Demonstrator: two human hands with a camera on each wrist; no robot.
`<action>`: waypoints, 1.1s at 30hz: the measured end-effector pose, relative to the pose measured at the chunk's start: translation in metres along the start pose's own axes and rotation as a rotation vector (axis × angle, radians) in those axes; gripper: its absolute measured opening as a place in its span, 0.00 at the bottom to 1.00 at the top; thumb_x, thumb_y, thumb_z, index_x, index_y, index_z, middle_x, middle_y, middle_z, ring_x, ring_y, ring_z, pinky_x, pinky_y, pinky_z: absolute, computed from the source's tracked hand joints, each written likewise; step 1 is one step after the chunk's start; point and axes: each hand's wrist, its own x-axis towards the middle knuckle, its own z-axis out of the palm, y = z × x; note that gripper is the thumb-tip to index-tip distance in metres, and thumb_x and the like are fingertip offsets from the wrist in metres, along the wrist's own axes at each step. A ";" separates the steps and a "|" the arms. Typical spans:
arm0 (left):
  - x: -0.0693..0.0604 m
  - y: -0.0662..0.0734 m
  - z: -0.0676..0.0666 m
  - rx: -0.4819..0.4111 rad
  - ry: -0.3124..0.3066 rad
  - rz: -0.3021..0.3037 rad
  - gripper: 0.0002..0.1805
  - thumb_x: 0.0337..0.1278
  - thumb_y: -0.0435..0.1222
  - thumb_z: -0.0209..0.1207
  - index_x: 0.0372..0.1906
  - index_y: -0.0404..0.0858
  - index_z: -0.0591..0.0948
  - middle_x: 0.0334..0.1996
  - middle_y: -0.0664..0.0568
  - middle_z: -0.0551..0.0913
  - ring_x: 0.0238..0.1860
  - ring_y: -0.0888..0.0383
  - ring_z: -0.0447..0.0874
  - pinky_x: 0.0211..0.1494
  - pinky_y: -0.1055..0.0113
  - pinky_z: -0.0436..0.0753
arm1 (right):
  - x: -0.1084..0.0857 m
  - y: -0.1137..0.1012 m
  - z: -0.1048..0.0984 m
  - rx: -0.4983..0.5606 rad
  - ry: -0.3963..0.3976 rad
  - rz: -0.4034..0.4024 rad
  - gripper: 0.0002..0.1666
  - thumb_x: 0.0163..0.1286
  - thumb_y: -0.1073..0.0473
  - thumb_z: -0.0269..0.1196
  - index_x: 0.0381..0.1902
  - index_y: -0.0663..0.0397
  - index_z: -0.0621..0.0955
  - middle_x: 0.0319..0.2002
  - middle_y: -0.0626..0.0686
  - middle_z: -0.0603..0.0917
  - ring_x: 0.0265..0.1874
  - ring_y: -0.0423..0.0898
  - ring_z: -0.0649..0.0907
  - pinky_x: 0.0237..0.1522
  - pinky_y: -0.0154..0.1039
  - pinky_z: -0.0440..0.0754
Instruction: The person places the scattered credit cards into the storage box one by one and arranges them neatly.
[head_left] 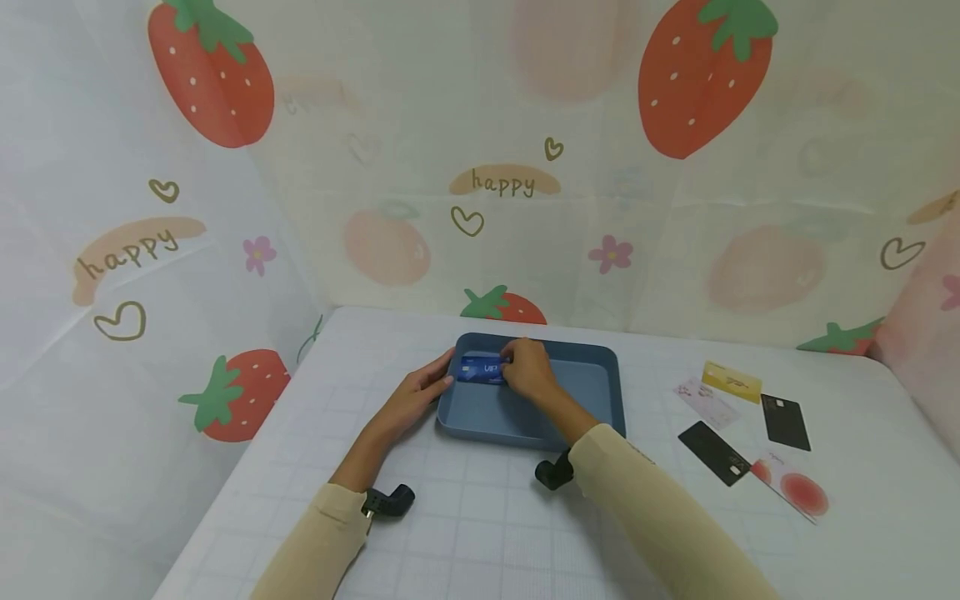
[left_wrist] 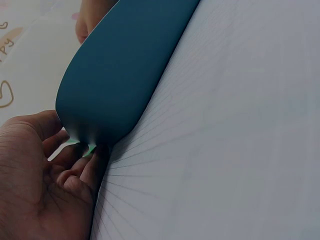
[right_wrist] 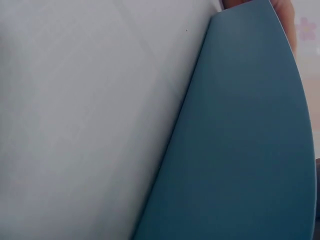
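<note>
A blue card marked VIP lies in the upper left part of a blue-grey tray. The right hand reaches over the tray and pinches the card's right end with curled fingers. At the tray's left side, the left hand touches the outer wall, its fingers fairly straight. In the left wrist view, the fingertips of that hand rest against the tray's end wall. The right wrist view shows mostly the tray's outer side; part of a hand shows behind its far end.
Right of the tray lie several cards: a yellow one, a pale pink one, two black ones and a white one with red circles. A strawberry-print cloth hangs behind the white table.
</note>
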 end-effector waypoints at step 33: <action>0.008 -0.012 -0.002 0.007 -0.007 0.032 0.30 0.78 0.29 0.48 0.78 0.29 0.56 0.78 0.38 0.55 0.79 0.45 0.51 0.80 0.51 0.53 | -0.055 0.000 -0.063 0.127 -0.003 -0.112 0.12 0.71 0.60 0.67 0.47 0.60 0.88 0.44 0.54 0.89 0.36 0.47 0.86 0.35 0.41 0.85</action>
